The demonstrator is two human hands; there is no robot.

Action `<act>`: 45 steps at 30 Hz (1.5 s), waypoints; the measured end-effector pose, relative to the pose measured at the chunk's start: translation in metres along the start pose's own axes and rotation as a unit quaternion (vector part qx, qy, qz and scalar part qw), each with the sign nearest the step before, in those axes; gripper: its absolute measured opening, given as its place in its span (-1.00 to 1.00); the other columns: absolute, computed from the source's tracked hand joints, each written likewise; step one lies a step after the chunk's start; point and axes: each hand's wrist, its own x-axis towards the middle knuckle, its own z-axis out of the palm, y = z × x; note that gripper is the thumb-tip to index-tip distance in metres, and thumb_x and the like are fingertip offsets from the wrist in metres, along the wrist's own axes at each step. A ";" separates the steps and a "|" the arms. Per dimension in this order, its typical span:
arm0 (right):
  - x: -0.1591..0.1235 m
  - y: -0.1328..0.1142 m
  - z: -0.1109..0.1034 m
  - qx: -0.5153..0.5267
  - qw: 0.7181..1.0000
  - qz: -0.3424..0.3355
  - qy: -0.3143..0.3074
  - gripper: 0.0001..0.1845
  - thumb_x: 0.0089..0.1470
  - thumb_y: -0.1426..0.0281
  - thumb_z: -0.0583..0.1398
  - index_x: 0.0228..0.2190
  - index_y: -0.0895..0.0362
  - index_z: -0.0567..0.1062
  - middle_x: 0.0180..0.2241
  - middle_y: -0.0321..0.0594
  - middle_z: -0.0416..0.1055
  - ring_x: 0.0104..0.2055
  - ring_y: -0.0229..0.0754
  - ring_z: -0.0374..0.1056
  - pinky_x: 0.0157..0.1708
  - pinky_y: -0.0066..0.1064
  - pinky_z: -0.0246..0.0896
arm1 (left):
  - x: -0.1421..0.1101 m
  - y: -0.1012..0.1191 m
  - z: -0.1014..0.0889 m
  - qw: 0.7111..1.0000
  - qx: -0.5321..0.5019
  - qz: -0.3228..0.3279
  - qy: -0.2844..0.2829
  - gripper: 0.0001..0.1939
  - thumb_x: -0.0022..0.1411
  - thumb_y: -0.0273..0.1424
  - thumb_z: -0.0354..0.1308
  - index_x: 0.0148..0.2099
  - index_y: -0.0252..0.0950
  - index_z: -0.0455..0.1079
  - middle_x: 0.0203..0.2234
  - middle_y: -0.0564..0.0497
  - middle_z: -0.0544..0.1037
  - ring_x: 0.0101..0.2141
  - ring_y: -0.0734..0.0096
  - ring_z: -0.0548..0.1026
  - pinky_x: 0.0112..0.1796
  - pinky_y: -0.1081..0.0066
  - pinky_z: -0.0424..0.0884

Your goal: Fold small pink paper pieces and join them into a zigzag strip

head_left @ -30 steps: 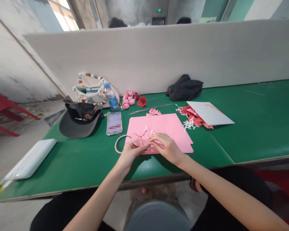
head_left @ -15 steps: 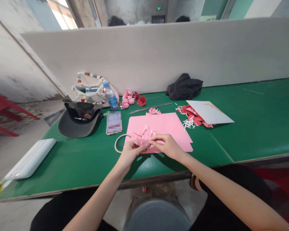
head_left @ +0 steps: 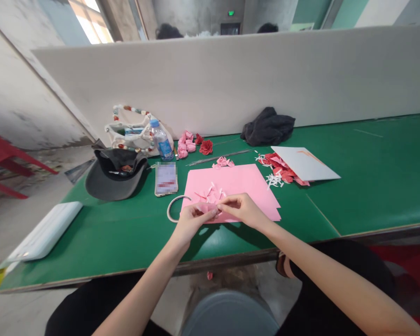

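My left hand [head_left: 193, 218]: thumb and fingers closed on a small pink paper piece [head_left: 206, 207], held above the near part of the pink sheets [head_left: 236, 179]. My right hand [head_left: 243, 212]: thumb and fingertips pinched together at the piece's right end. Paper scraps [head_left: 212, 191]: loose heap on the sheets, just beyond my fingers.

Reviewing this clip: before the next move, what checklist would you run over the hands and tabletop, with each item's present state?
1. Left hand holding the pink piece: ok.
2. Right hand gripping that piece: cannot tell; the contact is hidden.
3. Pink sheets free of scraps: not ok; pink scraps lie on them.
4. Bottle upright and capped: ok.
5. Phone off the sheets: ok.
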 end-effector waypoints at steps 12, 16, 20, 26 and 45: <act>0.000 -0.003 0.000 0.054 0.999 0.003 -0.005 -0.75 -0.05 0.24 0.27 -0.45 0.19 0.58 -0.42 -0.18 0.57 -0.30 -0.13 0.49 -0.20 -0.31 0.38 | -0.003 0.004 0.002 1.000 0.001 0.002 -0.003 -0.70 -0.02 -0.26 0.35 -0.27 -0.37 0.56 -0.29 -0.15 0.63 -0.27 0.24 0.57 -0.14 0.31 0.46; 0.000 -0.001 0.001 0.057 0.998 0.005 0.003 -0.75 -0.09 0.25 0.29 -0.43 0.19 0.58 -0.41 -0.19 0.57 -0.30 -0.12 0.49 -0.20 -0.30 0.38 | -0.004 0.005 0.002 1.000 0.000 -0.002 -0.003 -0.69 -0.04 -0.26 0.37 -0.28 -0.37 0.57 -0.29 -0.16 0.63 -0.25 0.20 0.57 -0.14 0.29 0.46; 0.000 0.001 0.002 0.050 0.999 0.003 0.011 -0.78 -0.09 0.28 0.30 -0.43 0.20 0.58 -0.41 -0.19 0.56 -0.32 -0.13 0.49 -0.22 -0.30 0.38 | -0.005 0.005 0.002 1.000 -0.006 0.002 -0.002 -0.69 -0.04 -0.27 0.37 -0.27 -0.38 0.57 -0.28 -0.18 0.63 -0.24 0.19 0.57 -0.13 0.28 0.46; -0.001 0.000 0.003 0.027 0.999 -0.005 0.019 -0.78 -0.07 0.28 0.28 -0.43 0.21 0.57 -0.42 -0.18 0.55 -0.33 -0.14 0.48 -0.24 -0.32 0.38 | -0.005 0.003 0.001 1.000 0.001 -0.005 -0.002 -0.68 -0.02 -0.27 0.36 -0.23 -0.38 0.57 -0.30 -0.17 0.63 -0.24 0.19 0.58 -0.12 0.28 0.47; -0.002 -0.004 0.002 -0.039 0.999 -0.026 0.019 -0.80 -0.03 0.32 0.23 -0.41 0.20 0.58 -0.37 -0.15 0.56 -0.27 -0.10 0.49 -0.16 -0.27 0.38 | -0.003 0.002 0.001 1.000 -0.020 -0.004 -0.005 -0.69 -0.02 -0.30 0.36 -0.23 -0.38 0.56 -0.33 -0.15 0.63 -0.28 0.27 0.57 -0.16 0.35 0.45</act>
